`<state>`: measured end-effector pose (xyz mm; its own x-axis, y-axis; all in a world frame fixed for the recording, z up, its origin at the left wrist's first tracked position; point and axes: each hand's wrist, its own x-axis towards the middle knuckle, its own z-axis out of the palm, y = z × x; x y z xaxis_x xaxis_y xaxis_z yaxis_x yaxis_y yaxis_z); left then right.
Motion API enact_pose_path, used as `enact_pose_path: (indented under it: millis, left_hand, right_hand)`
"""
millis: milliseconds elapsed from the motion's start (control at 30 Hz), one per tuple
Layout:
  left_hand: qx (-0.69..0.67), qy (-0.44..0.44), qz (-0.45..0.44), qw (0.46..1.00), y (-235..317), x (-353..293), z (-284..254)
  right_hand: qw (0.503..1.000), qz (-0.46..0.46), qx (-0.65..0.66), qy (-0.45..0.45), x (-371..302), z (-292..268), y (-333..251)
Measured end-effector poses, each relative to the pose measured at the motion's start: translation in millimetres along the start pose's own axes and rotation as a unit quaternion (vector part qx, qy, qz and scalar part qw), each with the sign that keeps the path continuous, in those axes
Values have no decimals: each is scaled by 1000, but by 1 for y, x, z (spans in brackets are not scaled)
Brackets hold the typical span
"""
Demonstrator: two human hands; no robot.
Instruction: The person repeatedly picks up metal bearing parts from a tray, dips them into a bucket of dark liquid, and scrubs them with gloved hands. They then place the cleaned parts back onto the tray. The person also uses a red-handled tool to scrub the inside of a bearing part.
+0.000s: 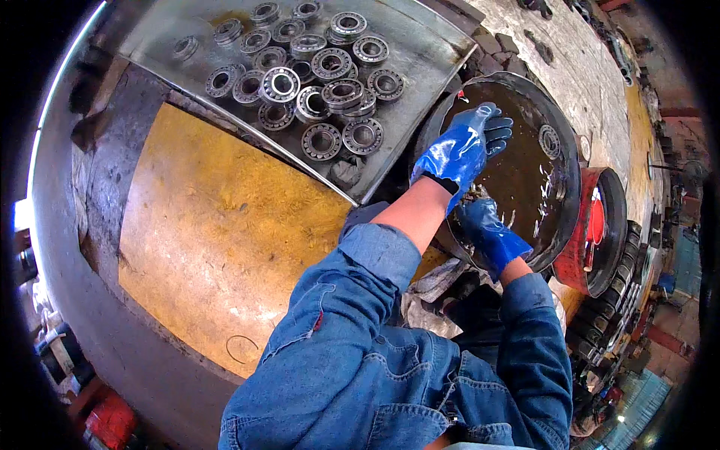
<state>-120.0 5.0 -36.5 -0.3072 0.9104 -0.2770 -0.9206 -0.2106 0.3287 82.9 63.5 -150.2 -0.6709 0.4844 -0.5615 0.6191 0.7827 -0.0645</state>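
Observation:
My left hand (469,142), in a shiny blue rubber glove, is over the dark round tub (571,217), its fingers stretched out and nothing visible in them. Just nearer to me, my right hand (491,231) in a matching glove is by the tub's near left side. Its fingers are curled around something small and brownish-grey, mostly hidden, which I cannot make out. Murky brown liquid (517,187) lies in the tub. A roller bearing (550,141) rests in it near the far right wall, apart from both hands.
Several steel roller bearings (321,141) lie in a cluster on the metal tray (405,34) to the left. Nearer stands a yellow-brown tabletop (225,225) with a thin wire ring (242,349) on it. A red drum (574,259) holding a red object adjoins the tub's right side.

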Motion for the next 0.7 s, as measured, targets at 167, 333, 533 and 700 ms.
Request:
enact_pose_path:
  millis: [167, 333, 533, 700]
  left_hand:
    - [0, 4, -12, 1000, -3, 0, 9]
    - [-1, 16, -21, 1000, 8, 5, -10]
    - [322, -73, 27, 944, -14, -5, -2]
    - [783, 18, 226, 579, -56, -32, -36]
  right_hand:
    - [934, 229, 274, 12, -21, -3, 16]
    - [920, 175, 349, -27, -52, -35, -19]
    - [988, -21, -121, -92, -25, -30, -12]
    - [957, 151, 248, -19, -13, 33, 16]
